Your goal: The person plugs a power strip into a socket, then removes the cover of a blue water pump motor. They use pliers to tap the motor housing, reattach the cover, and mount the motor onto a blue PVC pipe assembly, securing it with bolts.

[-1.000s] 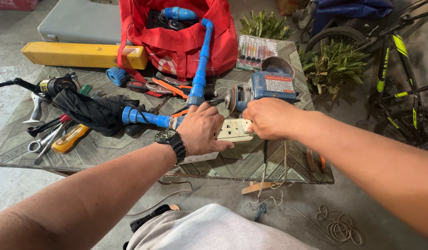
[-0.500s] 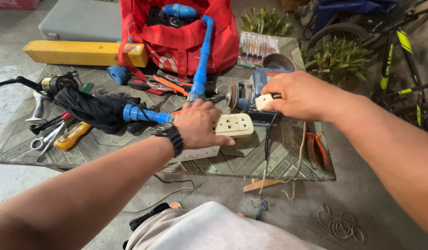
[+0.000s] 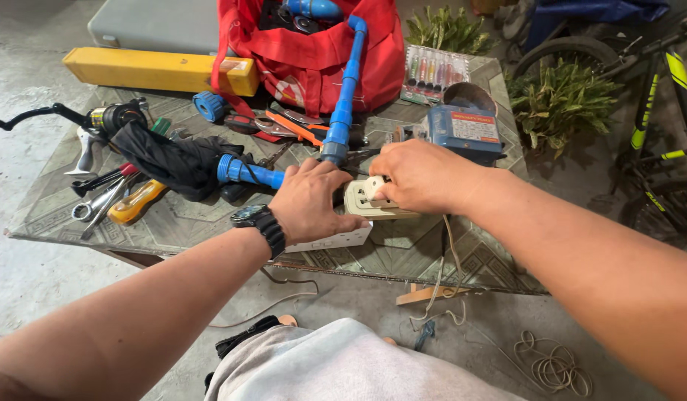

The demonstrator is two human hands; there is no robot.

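Nearest: grey-clad knee (image 3: 336,367), loose coil of wire (image 3: 551,367) on the concrete floor (image 3: 31,275). Both hands on the cream power strip (image 3: 358,200) at the near edge of the patterned tabletop (image 3: 432,252). Left hand (image 3: 310,200), black wristwatch (image 3: 260,223) on it, lies palm-down with fingers curled over the strip's left end, pressing it down. Right hand (image 3: 421,177) pinches a white plug (image 3: 375,186) sitting on the strip's top face; can't tell if seated. Thin cord (image 3: 440,275) hangs off the edge below. Just behind: blue grinder (image 3: 466,132), blue pipe (image 3: 343,96). Left: black cloth (image 3: 173,157), wrenches (image 3: 98,200), orange-handled tool (image 3: 135,203). Far: yellow level (image 3: 158,70), red bag (image 3: 314,52), potted plants (image 3: 559,100), bicycle (image 3: 655,96).
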